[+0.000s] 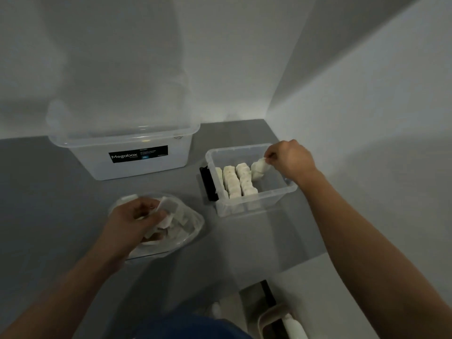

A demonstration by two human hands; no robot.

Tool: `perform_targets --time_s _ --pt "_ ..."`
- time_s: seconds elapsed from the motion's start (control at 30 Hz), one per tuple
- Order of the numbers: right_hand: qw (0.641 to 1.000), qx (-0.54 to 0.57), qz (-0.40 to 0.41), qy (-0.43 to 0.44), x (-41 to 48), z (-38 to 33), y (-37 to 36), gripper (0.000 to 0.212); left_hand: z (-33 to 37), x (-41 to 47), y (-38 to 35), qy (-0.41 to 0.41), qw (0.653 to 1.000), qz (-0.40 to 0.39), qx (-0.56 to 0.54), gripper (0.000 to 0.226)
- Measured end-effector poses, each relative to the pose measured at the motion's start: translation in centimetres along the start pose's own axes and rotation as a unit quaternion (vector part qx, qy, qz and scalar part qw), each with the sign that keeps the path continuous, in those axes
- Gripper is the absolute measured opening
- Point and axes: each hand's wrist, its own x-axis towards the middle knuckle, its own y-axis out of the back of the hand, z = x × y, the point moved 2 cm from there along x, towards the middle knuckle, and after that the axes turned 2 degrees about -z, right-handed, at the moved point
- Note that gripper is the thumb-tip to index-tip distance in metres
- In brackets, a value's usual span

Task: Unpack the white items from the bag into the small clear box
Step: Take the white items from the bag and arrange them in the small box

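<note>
Leftmost, gripping a clutch of white items (168, 206) with the left hand (137, 216), sunk into the clear bag (195, 226), with more lying loose underneath; behind that, a large clear box (127, 167) with a black label, not part of this; further right, the small clear box (256, 204), already lined with three neat rows (241, 182) along its left side; at its far right, pinching one more white packet (259, 168) by a top corner with the right hand (291, 160), dangling just beside the last row; probably light, soft and crushable, with a slightly slick wrapper; best taken by an edge or corner, squeezed little, lowered upright against the row rather than dropped.
</note>
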Motion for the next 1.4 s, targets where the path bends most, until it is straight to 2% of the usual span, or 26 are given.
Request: perform_targets --time_s 0.17,0.23,0.33,0.57,0.7,1.07,1.13,1.2,1.27,1.3,1.4 --pt "0.981 -0.156 -0.104 0.056 2.4 0.2 -4.0 0.019 0.0 0.3 -0.5 0.002 0.999 0.026 -0.024 0.005" --pt "0.963 -0.243 -0.095 0.073 2.9 0.2 -5.7 0.018 -0.1 0.3 -0.6 0.010 0.999 0.031 -0.030 0.007" --pt "0.947 -0.304 -0.064 0.085 3.2 0.0 -7.0 0.016 0.1 0.3 -1.0 0.009 0.999 0.031 -0.033 0.009" --pt "0.946 -0.304 -0.041 0.108 3.5 -0.6 -6.7 0.019 1.0 0.4 -1.5 0.015 0.999 0.025 -0.012 0.011" --pt "0.940 -0.317 -0.067 0.102 3.4 -0.6 -6.8 0.016 1.0 0.8 -1.5 0.029 0.999 0.024 -0.004 0.013" --pt "0.938 -0.328 -0.037 0.100 3.1 -0.9 -7.0 0.021 1.6 0.7 -1.8 0.032 0.999 0.002 0.004 0.011" --pt "0.950 -0.297 -0.033 0.086 3.3 -0.9 -6.4 0.022 1.8 0.7 -1.6 0.026 1.000 0.001 0.008 0.012" --pt "0.970 -0.239 0.006 0.049 3.2 -0.1 -5.5 0.020 1.9 0.8 -1.4 0.020 1.000 0.000 0.010 0.013" --pt "0.994 -0.075 0.083 0.019 2.1 0.6 -4.0 0.018 2.1 0.7 -1.3 0.013 1.000 0.001 0.015 0.015" --pt "0.993 0.032 0.110 0.012 1.1 0.4 -3.1 0.018 2.2 0.7 -1.3 0.011 1.000 0.000 0.019 0.016" --pt "0.952 0.281 0.123 0.027 -3.3 -2.9 -0.5 0.012 2.7 0.6 -1.5 0.011 0.999 -0.020 0.035 0.016"
